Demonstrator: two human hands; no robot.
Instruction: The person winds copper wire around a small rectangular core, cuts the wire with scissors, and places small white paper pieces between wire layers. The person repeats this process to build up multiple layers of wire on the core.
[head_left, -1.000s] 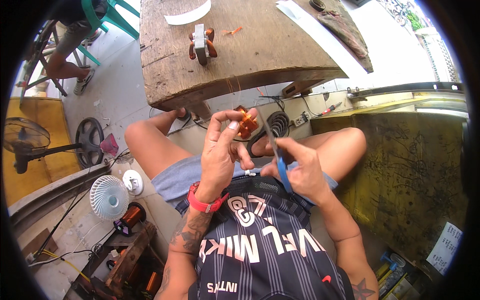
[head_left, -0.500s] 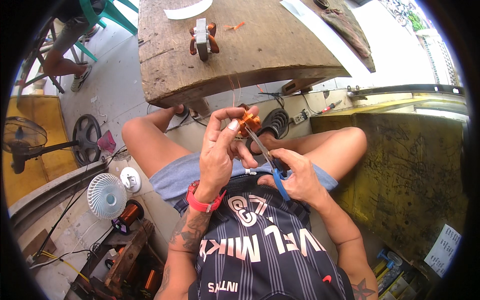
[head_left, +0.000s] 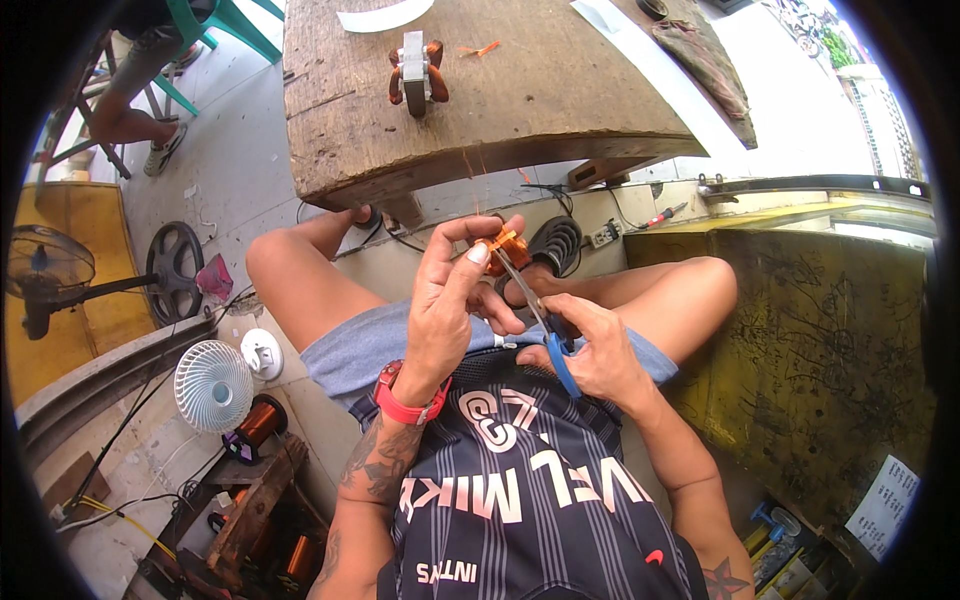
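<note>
Pinched in the fingers of my left hand (head_left: 449,285) is a small orange coil (head_left: 510,246), with thin copper wires rising from it toward the bench edge. My right hand (head_left: 596,345) grips blue-handled scissors (head_left: 560,366) by the loops. Their blades slant up and left, the tips touching or very close to the coil's near side. Whether the blades are on a wire or thread is too small to tell. On the wooden bench (head_left: 540,95) stands a motor core with copper windings (head_left: 414,75), and a scrap of orange thread (head_left: 480,48) lies beside it.
White paper strips (head_left: 386,16) and a brown cloth (head_left: 700,65) lie on the bench. A soldering iron (head_left: 667,214) and a power outlet (head_left: 605,235) are beyond my right knee. To my left are a small fan (head_left: 213,386) and a copper wire spool (head_left: 258,425). Another person's leg (head_left: 130,110) shows far left.
The view has shifted slightly. My left hand and the coil have moved a little to the right and turned slightly; the scissors stay at the coil, their blades looking a bit closer together.
</note>
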